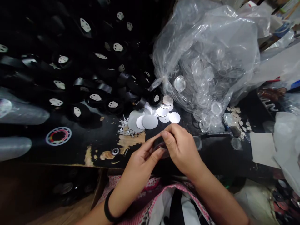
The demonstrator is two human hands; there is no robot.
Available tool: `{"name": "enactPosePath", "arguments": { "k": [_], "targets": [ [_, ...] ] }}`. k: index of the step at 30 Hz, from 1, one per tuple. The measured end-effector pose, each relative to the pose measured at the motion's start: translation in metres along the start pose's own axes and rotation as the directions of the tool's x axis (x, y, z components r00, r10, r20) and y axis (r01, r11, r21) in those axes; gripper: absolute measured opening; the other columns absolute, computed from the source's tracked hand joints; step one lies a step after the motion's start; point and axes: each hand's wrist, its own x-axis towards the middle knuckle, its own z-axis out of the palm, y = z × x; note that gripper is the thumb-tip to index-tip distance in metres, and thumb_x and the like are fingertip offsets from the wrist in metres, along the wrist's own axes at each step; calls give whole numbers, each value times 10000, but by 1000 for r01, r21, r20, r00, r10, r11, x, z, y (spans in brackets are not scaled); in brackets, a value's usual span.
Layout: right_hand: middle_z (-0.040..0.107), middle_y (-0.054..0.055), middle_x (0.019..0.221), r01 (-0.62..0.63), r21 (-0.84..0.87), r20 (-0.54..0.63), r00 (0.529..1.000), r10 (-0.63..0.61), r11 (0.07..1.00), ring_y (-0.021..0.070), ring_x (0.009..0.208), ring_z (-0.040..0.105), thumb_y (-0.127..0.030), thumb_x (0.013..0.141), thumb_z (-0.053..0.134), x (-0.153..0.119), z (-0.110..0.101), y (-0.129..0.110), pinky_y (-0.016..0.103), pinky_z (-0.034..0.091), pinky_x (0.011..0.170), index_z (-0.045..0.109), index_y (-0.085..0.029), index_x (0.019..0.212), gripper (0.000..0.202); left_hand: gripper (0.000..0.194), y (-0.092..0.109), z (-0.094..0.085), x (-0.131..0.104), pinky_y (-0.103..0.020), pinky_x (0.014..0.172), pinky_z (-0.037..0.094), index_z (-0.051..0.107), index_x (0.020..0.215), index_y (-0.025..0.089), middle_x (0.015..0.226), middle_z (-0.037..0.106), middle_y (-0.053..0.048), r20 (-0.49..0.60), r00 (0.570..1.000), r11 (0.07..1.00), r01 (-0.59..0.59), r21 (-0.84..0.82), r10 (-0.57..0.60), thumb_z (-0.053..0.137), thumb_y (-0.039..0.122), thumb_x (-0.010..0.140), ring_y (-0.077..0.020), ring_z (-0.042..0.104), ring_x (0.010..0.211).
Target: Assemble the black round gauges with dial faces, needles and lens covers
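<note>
Sm. pc (166, 152) held btwn L grip (143, 157) & R grip (182, 149), mostly hidden.

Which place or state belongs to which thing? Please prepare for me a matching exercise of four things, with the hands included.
Things:
1. Hands
2. Printed dial disc
3. Plain silvery discs
4. Clear plastic bag

Places or states:
A. Overlapping in a heap, just beyond the hands
B. Bulging with clear round pieces
C. Flat on the table, toward the left
D. Close together, around a small piece

Pairs: 1-D, 2-C, 3-A, 4-B
</note>
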Motion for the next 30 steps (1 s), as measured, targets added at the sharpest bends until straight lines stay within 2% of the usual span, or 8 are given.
{"name": "enactPosePath", "arguments": {
  "k": [6,10,12,15,20,24,27,30],
  "targets": [
    [547,5,657,149,-85,-134,978,-160,985,147,640,491,-288,1070,315,5,22,-5,293,359,659,505,-200,710,416,386,3,-3,-4,-367,963,576,741,1196,285,1216,764,-27,-63,995,987,-62,149,72,743,367,819,-270,705,1132],
    [657,-8,718,169,79,170,969,-180,982,135,653,555,-362,1071,381,8,22,-5,279,379,682,589,-201,782,391,344,-3,-52,-43,-407,1027,530,764,1157,317,1267,738,-42,-174,983,961,95,260,-50,738,423,831,-307,668,1188],
    [710,-10,793,125,132,239,959,-154,983,140,709,607,-387,1060,422,10,18,-2,279,394,698,631,-213,858,338,336,-8,-85,-73,-465,1120,437,771,1136,338,1211,752,-53,-325,945,921,153,358,-31,748,451,821,-332,653,1191],
    [713,0,797,56,110,187,979,-76,992,154,722,621,-360,1047,449,14,16,-1,294,397,689,641,-218,879,292,354,-6,-118,-96,-474,1251,170,769,1109,335,1354,660,-56,-549,772,813,71,578,322,810,403,763,-360,455,1395],
    [705,6,787,176,92,355,913,-198,980,158,702,603,-304,1024,507,14,20,-13,312,393,686,617,-206,806,263,444,36,-127,-28,-398,1215,257,630,1344,317,1448,595,-51,-407,758,686,-74,724,510,681,327,903,-281,475,1390],
    [721,18,855,59,-30,390,920,-43,998,185,794,643,-273,1026,505,13,13,-10,347,420,750,645,-196,866,226,595,73,-131,31,-445,1244,153,636,1334,236,1479,575,-68,-431,769,716,-50,696,473,824,344,780,-372,347,1471],
    [714,66,1001,-19,-206,317,945,85,978,241,946,663,-276,1011,539,22,14,0,393,449,827,674,-188,1005,161,681,81,-128,37,-488,1253,80,610,1367,195,1485,551,-44,-460,804,798,-30,602,377,852,363,753,-411,277,1484],
    [641,147,1197,-19,-401,211,971,112,916,316,1080,628,-322,957,635,39,22,7,455,464,886,621,-172,1251,330,760,75,-118,26,-467,1247,178,552,1422,255,1500,507,-1,-534,769,892,-103,440,353,864,376,739,-372,349,1437]
  ]
}}
